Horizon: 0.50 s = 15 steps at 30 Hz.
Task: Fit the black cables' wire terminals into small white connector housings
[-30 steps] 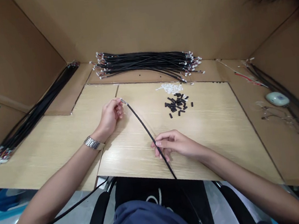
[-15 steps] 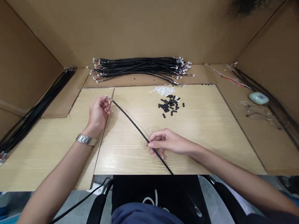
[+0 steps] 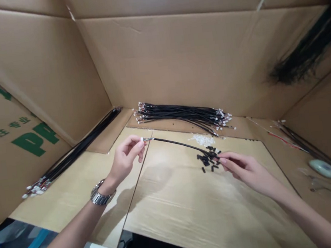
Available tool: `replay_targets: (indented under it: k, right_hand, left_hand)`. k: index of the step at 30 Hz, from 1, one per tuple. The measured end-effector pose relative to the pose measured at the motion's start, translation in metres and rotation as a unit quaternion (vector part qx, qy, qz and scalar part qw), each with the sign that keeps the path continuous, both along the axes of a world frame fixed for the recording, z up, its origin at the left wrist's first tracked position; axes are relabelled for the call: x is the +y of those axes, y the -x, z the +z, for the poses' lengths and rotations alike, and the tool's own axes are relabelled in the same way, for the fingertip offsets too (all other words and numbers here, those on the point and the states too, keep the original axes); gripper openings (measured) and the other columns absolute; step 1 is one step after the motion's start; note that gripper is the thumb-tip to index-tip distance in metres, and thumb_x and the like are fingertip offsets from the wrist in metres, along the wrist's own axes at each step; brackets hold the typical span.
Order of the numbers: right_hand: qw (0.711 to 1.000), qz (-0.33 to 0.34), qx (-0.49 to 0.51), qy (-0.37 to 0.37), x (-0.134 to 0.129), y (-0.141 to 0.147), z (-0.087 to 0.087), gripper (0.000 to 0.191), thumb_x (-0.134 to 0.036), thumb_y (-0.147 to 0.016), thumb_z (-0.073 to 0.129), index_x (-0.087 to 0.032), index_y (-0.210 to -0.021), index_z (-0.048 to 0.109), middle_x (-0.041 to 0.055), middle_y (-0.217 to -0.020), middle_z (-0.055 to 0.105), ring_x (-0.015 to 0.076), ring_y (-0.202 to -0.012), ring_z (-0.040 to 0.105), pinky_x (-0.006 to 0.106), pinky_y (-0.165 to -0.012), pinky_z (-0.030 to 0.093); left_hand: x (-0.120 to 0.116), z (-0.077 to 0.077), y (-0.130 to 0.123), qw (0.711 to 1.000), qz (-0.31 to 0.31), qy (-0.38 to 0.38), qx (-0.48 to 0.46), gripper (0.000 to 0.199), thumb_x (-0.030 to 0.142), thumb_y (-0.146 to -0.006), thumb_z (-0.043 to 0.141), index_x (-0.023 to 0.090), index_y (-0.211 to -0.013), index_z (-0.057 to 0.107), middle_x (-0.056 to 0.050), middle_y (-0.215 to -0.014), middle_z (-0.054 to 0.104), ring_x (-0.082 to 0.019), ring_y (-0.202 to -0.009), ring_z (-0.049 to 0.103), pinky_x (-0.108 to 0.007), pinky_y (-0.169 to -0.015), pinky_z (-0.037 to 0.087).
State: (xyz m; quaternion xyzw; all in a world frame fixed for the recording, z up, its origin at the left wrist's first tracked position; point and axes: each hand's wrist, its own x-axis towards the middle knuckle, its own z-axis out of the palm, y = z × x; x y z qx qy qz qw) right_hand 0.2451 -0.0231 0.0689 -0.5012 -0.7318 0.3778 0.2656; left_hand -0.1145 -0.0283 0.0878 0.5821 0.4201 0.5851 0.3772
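Note:
A black cable point(image 3: 180, 142) is stretched between my two hands above the table, bowing slightly. My left hand point(image 3: 126, 157), with a metal watch on its wrist, pinches the white connector point(image 3: 142, 140) at the cable's end, where thin bare wires show. Farther along the cable, my right hand point(image 3: 246, 166) grips it between thumb and fingers; its far end is out of sight. Just behind and left of that hand lies a pile of short black tube pieces point(image 3: 206, 160). Small white pieces point(image 3: 203, 139) are heaped beyond them.
Bundled black cables with white connectors point(image 3: 179, 112) lie along the back cardboard wall. Another bundle point(image 3: 80, 144) runs along the left wall. On the right are more cables point(image 3: 301, 139), a pale oval object point(image 3: 323, 167) and glasses point(image 3: 327, 188). Cardboard walls enclose three sides.
Both hands have lifted the cable, my right hand moving up and right so it now runs nearly level. The head view has tilted upward, showing more wall.

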Motion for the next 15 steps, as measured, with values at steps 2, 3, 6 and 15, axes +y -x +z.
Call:
replay_targets:
  k: [2, 3, 6, 15]
  right_hand:
    - [0.993, -0.005, -0.043, -0.112, 0.018, 0.003, 0.012, 0.033, -0.045, -0.097, 0.051, -0.018, -0.105, 0.068, 0.0052, -0.083, 0.069, 0.0173, -0.066, 0.062, 0.027, -0.056, 0.047]
    - [0.982, -0.009, -0.061, -0.180, 0.031, 0.007, 0.018, 0.031, -0.042, -0.097, 0.051, -0.019, -0.105, 0.069, 0.0061, -0.087, 0.071, 0.0188, -0.070, 0.065, 0.028, -0.061, 0.050]
    - [0.927, -0.020, -0.101, -0.360, 0.088, 0.028, 0.039, 0.028, -0.036, -0.098, 0.049, -0.018, -0.105, 0.070, 0.0094, -0.093, 0.072, 0.0227, -0.082, 0.067, 0.034, -0.076, 0.052]
    - [0.905, -0.015, -0.141, -0.402, 0.220, 0.099, 0.021, 0.045, -0.032, -0.094, 0.048, -0.014, -0.135, 0.055, 0.0222, -0.128, 0.054, 0.0392, -0.121, 0.047, 0.061, -0.100, 0.038]
  left_hand:
    - [-0.004, 0.010, 0.007, 0.998, -0.006, -0.022, 0.055, 0.017, 0.033, -0.092, 0.062, 0.017, -0.095, 0.062, 0.003, -0.065, 0.055, -0.009, -0.051, 0.052, -0.020, -0.049, 0.046]
    - [-0.004, 0.014, 0.013, 0.996, -0.005, -0.024, 0.087, 0.019, 0.035, -0.093, 0.061, 0.017, -0.100, 0.062, 0.002, -0.069, 0.055, -0.010, -0.054, 0.054, -0.021, -0.049, 0.048]
    - [0.004, 0.014, 0.042, 0.970, 0.043, 0.003, 0.238, 0.029, 0.041, -0.096, 0.054, 0.019, -0.114, 0.059, -0.004, -0.091, 0.061, -0.015, -0.075, 0.063, -0.024, -0.060, 0.056]
    - [0.058, -0.032, 0.181, 0.782, 0.283, 0.121, 0.542, 0.034, 0.022, -0.093, 0.055, 0.008, -0.123, 0.059, -0.020, -0.128, 0.055, -0.035, -0.121, 0.053, -0.054, -0.104, 0.042]
